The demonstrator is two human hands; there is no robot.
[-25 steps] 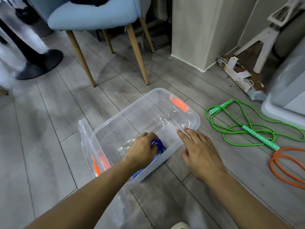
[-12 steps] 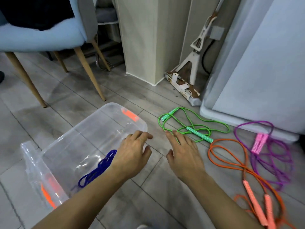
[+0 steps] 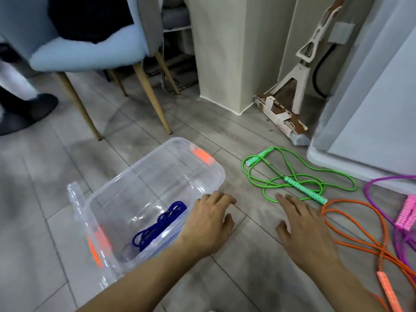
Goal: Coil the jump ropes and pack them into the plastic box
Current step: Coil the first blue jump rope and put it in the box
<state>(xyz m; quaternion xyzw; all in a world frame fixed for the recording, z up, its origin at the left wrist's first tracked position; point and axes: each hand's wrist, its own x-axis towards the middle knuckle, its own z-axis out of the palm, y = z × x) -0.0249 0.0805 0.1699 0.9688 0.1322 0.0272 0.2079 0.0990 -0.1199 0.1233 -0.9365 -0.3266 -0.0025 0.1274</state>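
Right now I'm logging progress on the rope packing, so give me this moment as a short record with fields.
packed: blue rope coiled in the plastic box
on floor: green rope, orange rope, purple rope
left hand: open, empty, beside the box
right hand: open, empty, fingertips near the green rope
box lid: off

Left of the left hand (image 3: 206, 224), the box (image 3: 144, 176) is clear glossy plastic; under both hands, matt wood-grain floor (image 3: 254, 262).
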